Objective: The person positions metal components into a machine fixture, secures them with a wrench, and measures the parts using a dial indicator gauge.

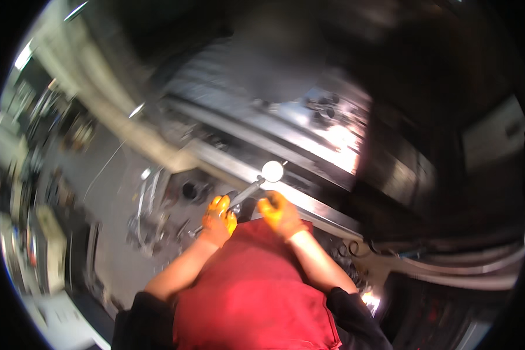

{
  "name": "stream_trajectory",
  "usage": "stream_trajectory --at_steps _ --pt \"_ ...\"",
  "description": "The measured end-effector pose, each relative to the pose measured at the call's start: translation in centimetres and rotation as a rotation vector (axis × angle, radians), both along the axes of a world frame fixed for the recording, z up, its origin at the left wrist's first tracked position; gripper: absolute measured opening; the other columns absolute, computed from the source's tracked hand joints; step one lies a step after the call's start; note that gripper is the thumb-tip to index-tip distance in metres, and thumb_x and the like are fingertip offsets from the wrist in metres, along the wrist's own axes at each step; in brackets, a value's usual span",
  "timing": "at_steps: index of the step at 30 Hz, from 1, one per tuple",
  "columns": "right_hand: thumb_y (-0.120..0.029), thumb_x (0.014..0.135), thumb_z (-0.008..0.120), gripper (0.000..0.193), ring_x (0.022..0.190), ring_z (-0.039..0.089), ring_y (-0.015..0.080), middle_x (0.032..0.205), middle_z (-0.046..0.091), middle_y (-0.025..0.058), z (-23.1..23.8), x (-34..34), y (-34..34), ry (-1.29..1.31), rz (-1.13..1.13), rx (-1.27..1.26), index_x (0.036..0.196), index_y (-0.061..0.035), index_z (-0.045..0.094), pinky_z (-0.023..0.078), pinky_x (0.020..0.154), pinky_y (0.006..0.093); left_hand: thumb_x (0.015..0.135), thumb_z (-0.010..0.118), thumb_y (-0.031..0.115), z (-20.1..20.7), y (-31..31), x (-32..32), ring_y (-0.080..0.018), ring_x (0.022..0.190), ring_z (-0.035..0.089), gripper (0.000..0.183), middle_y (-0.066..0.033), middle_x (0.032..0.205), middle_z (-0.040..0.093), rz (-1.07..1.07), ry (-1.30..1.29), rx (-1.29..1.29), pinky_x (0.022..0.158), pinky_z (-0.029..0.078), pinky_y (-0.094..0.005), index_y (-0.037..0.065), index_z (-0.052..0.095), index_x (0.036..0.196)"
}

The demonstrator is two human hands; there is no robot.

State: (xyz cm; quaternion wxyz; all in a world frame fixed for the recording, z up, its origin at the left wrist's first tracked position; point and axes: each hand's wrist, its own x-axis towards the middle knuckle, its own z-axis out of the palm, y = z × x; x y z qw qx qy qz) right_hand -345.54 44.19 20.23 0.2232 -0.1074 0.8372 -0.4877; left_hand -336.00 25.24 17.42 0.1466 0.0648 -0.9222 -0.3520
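A dial bore gauge point(249, 191) slants up from my left hand point(218, 220), which wears an orange-yellow glove and has its fingers wrapped round the lower end. The gauge's round white dial point(272, 171) is uppermost, over the edge of the machine. My right hand point(280, 214), gloved alike, is just right of the shaft with its fingers curled. Whether anything lies inside those fingers is hidden by the glove and blur. Both hands are in front of my red apron point(251, 286).
A large machine with a metal bed point(239, 122) fills the far side, brightly lit at right. Its pale front ledge point(216, 157) runs past my hands. Metal parts point(151, 216) are left of me, beside grey floor point(114, 233). A black hose point(356, 249) curls at right.
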Motion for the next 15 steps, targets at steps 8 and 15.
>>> stream_trajectory --at_steps 8,15 --pt "-0.021 0.099 0.061 0.028 0.075 0.068 0.0182 0.092 0.071 0.0123 -6.5 1.7 1.0 -0.297 -0.081 -0.206 0.114 0.0021 0.059 0.054 0.068 0.0292 0.081 0.068 0.019 -10.7 -13.8 15.5 -0.0413 0.108 0.063 0.044 -0.0248 0.116 0.065 0.796 -0.39 0.146 0.091 0.051 -0.0444 0.001 0.063 0.12" --pt "-0.023 0.1 0.058 0.024 0.069 0.067 0.0164 0.089 0.071 0.0102 -6.6 0.6 -4.6 -0.32 -0.127 0.044 0.103 0.0003 0.061 0.053 0.064 0.0291 0.082 0.065 0.019 -20.2 -29.1 22.7 -0.038 0.107 0.065 0.044 -0.0215 0.115 0.068 1.155 -0.408 0.111 0.093 0.051 -0.0425 0.004 0.065 0.123"
